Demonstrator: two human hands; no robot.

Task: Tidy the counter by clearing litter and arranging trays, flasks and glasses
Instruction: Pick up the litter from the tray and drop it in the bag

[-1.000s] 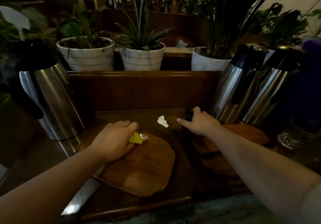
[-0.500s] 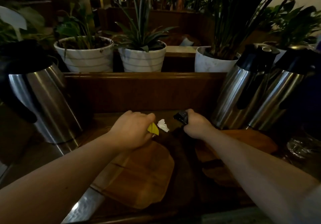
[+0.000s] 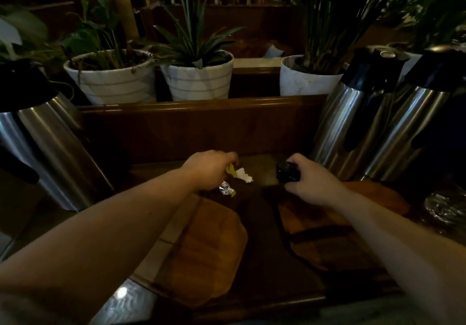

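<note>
Left hand (image 3: 210, 171), pinching the yellow wrapper (image 3: 230, 169), now reaches the white scrap (image 3: 244, 175) mid-frame; right hand (image 3: 306, 182) has lifted a black cap (image 3: 287, 171) — litter nearly gathered.

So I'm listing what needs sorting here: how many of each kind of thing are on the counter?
Steel flasks: 3
Wooden trays: 2
Litter scraps: 3, yellow, white, foil
Small black object: 1, in the right hand
Total: 9
</note>
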